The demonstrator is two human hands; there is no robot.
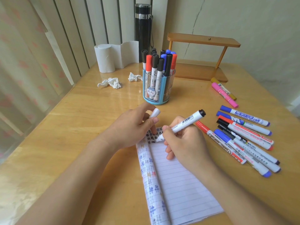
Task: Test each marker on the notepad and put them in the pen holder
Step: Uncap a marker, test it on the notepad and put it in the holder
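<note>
Fingertips (165, 128) of right hand (184, 144) curled tight round smooth white marker (185, 122), barcode on barrel, black end tilted up and away, tip down on lined notepad (178, 184) among black hash marks. Just left of that, left hand (133, 127) pinching pale rounded cap (154, 113) between thumb and forefinger, another finger down at the paper's top edge. Beyond the knuckles, blue-framed clear plastic pen holder (158, 88), packed with capped markers. Right of the grip, loose markers (243, 135) fanned on glossy wooden table (81, 119).
</note>
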